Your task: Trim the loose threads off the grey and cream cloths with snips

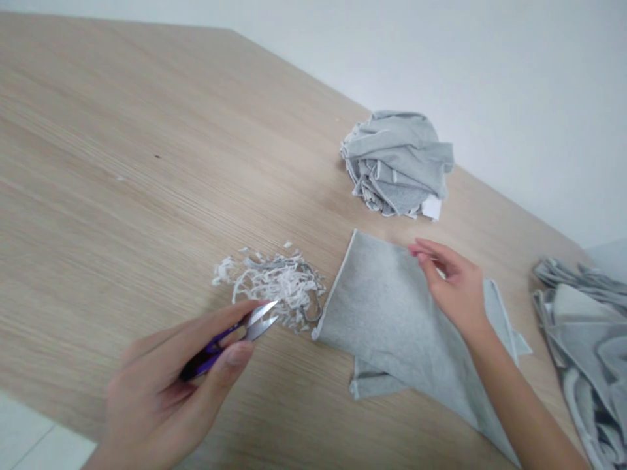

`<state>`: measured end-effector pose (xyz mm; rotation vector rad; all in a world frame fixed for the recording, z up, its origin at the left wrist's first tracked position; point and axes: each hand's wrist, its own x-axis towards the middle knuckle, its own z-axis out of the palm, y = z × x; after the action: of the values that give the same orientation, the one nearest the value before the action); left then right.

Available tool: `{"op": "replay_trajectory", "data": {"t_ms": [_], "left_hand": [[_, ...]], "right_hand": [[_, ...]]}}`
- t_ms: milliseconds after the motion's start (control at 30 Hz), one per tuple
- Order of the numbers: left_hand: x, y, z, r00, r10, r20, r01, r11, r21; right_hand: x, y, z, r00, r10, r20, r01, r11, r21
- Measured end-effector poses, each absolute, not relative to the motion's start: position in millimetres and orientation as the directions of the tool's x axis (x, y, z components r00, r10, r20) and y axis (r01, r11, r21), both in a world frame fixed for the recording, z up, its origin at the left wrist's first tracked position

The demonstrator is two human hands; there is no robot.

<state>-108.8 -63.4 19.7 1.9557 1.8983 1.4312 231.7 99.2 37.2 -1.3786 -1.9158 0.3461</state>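
My left hand (171, 385) is wrapped round small thread snips (255, 324) with purple handles, their two blades apart and pointing right. A grey cloth piece (386, 300) with a pale stitched edge lies on the table, with more grey fabric partly under it. My right hand (453, 284) is over the upper edge of this cloth, thumb and fingertips pinched together at that edge; whether fabric is between them is hard to tell. Just beyond the blades is a loose heap of white and grey thread scraps (289, 284).
A crumpled pile of grey cloth pieces (401, 163) sits near the far edge of the wooden table (122, 215). More folded grey fabric (588, 333) lies at the right. A white wall stands behind the table, and tiled floor shows at the lower left.
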Motion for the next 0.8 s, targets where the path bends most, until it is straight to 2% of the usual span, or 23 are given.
{"op": "replay_trajectory", "data": {"t_ms": [67,167,300,467,700,800], "left_hand": [[-111,-66,15,-0.122,0.797,0.591,0.770,-0.300,0.564],[-117,-73,-2,-0.111,0.826,0.552,0.804,-0.251,0.539],[-122,-83,-24,-0.208,0.847,0.488,0.810,-0.130,0.572],[-122,-82,-26,-0.206,0.854,0.478,0.805,-0.129,0.579],[-120,-79,-16,-0.184,0.836,0.518,0.827,-0.153,0.540],[-117,-76,-8,-0.179,0.822,0.540,0.829,-0.170,0.533]], "right_hand": [[277,97,22,-0.013,0.920,0.392,0.767,0.261,-0.587],[322,88,2,0.026,0.946,0.322,0.811,0.169,-0.560],[334,72,-16,-0.053,0.962,0.268,0.812,0.198,-0.550],[326,68,-29,-0.090,0.939,0.332,0.814,0.262,-0.518],[313,68,-25,-0.230,0.906,0.355,0.865,0.358,-0.353],[313,68,-25,-0.223,0.900,0.374,0.884,0.349,-0.312]]}}
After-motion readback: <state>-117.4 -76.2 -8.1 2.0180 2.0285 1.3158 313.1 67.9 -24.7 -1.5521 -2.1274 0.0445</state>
